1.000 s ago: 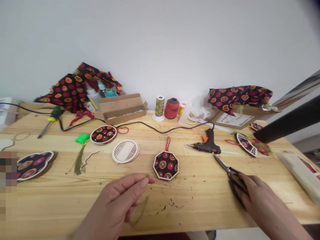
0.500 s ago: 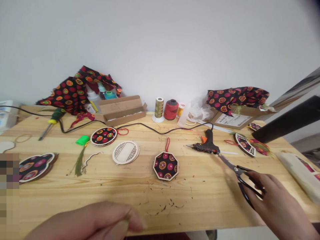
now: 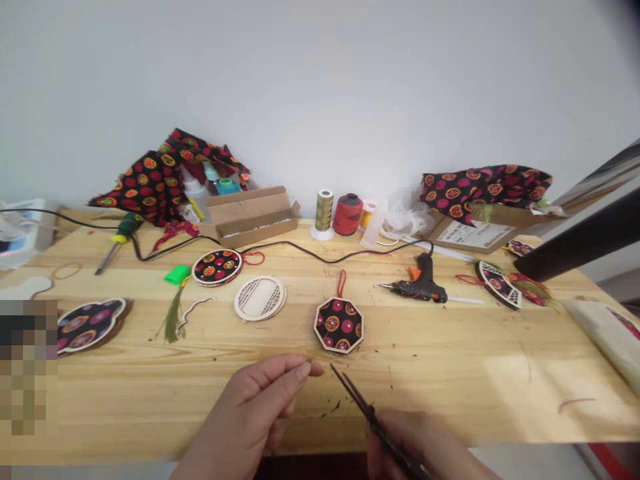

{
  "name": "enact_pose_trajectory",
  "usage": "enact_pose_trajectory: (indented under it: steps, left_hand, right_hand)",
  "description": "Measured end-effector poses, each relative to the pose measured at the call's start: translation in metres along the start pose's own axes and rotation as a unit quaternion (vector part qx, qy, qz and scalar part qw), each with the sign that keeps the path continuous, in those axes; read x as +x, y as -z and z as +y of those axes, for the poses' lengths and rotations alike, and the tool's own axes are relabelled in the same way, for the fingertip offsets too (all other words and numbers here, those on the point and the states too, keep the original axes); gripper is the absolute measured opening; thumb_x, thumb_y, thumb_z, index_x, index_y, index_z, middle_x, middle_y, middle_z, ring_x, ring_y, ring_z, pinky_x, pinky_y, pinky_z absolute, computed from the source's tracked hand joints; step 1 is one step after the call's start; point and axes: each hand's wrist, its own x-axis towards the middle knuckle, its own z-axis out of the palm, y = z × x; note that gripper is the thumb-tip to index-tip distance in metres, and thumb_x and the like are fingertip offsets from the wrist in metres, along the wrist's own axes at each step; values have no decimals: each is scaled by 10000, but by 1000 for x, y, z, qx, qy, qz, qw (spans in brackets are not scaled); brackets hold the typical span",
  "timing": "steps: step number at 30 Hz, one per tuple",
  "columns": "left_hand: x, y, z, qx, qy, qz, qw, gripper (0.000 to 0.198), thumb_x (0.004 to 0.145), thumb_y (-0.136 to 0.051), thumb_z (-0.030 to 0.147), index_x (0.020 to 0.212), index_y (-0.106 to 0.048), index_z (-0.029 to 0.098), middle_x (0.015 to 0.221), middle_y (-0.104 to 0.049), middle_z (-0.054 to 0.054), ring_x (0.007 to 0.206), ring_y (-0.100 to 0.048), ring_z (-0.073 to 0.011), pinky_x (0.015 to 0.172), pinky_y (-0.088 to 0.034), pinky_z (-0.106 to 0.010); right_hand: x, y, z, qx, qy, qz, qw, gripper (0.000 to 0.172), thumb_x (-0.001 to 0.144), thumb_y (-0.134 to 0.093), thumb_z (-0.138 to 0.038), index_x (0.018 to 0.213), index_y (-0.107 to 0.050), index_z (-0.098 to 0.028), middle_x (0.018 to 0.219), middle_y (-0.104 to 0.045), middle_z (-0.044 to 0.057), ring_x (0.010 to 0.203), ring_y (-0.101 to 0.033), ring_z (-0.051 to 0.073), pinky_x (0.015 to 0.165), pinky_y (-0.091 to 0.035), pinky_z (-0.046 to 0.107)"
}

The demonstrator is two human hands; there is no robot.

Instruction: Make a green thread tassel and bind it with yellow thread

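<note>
Just nearer you than the octagonal ornament [image 3: 339, 325], in the head view, your left hand [image 3: 260, 400] has thumb and forefinger pinched together on what looks like a bit of thread [image 3: 309, 360], though too little shows to be sure. Your right hand [image 3: 417, 433], nearer you than the ornament and to its right, grips the scissors [image 3: 371, 415]; their blades stand slightly parted, tips just beside your left fingertips, seemingly not touching them. You'd do well to hold that pinch steady, offer the blades thread rather than skin, and angle the points away from the ornament.

Mind the near edge of the table [image 3: 525, 427], which runs on your side of the ornament; both your hands reach in over it. Dark clippings [image 3: 336, 405] lie between ornament and edge. Left of the ornament sits the round wooden frame [image 3: 260, 299]; off to its right, the glue gun [image 3: 423, 287]. On the ornament's right, nearer you than the gun, your scissors arm should find the most room.
</note>
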Motion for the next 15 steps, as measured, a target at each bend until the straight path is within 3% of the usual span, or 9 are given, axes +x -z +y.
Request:
enact_pose_trajectory:
  steps: [6, 11, 15]
  left_hand:
    - [1, -3, 0, 26, -7, -13, 1000, 308, 737, -646, 438, 814, -722, 149, 509, -295, 82, 488, -176, -90, 447, -102, -231]
    - [0, -6, 3, 67, -8, -47, 997, 307, 750, -619, 446, 800, -723, 162, 483, -297, 86, 462, -183, -91, 435, -105, -247]
    - [-3, -10, 6, 78, -6, -48, 996, 303, 744, -616, 443, 779, -719, 160, 470, -293, 90, 453, -185, -92, 435, -107, -256]
  right_hand:
    - [7, -5, -10, -67, -71, 19, 995, 195, 692, -633, -358, 687, -595, -167, 612, -553, -14, 565, -468, 120, 517, -361, 207]
    - [0, -11, -21, -119, 29, 112, 986, 187, 775, -508, -304, 836, -604, -155, 685, -586, 15, 595, -477, 128, 543, -373, 219]
    - [4, -7, -24, -74, 68, 79, 992, 175, 764, -527, -307, 849, -567, -160, 702, -589, 14, 600, -485, 124, 538, -370, 212]
